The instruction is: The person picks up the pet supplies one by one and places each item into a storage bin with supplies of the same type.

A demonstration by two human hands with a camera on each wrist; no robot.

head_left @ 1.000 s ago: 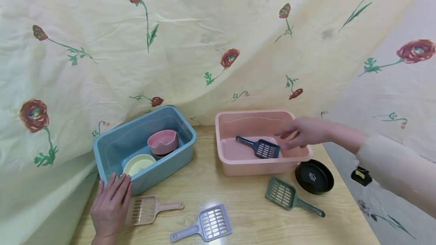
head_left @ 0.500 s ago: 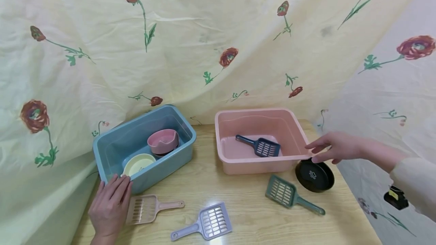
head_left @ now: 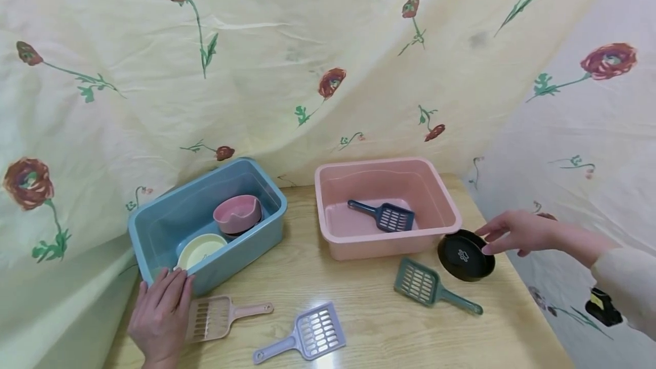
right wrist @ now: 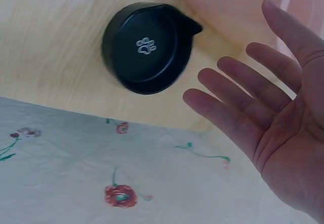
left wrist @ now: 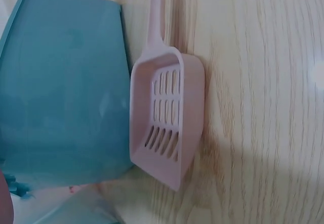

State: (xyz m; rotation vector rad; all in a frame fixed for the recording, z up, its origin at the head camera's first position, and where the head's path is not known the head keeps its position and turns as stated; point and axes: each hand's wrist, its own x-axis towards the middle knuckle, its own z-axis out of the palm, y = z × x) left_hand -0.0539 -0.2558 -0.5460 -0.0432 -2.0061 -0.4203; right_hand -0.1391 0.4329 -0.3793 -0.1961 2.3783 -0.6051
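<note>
Nearest on the wooden worktop [head_left: 369,306] lies the lilac scoop [head_left: 300,337], w/ its handle pointing left. On the left side is the left hand [head_left: 161,315], fingers laid close together over the near rim of the blue tub [head_left: 241,255]; its thumb is hidden. The pale pink scoop [head_left: 232,313] lies just beside this hand &, per the left wrist view, along the wall of the tub. A bit farther, on the right, lies the green scoop [head_left: 438,292], w/ handle toward the near right. Behind it the black bowl [head_left: 463,258] stands upright, close to the near right corner of the pink tub [head_left: 384,248]. The right hand [head_left: 517,232] is at the bowl's right edge, fingers apart; the right wrist view shows a gap betw. them & the bowl. In the blue tub are the cream bowl [head_left: 200,248] &, farther, the pink bowl [head_left: 237,216]. In the pink tub lies the navy scoop [head_left: 380,213]. Farthest hangs the floral cloth [head_left: 266,90].
</note>
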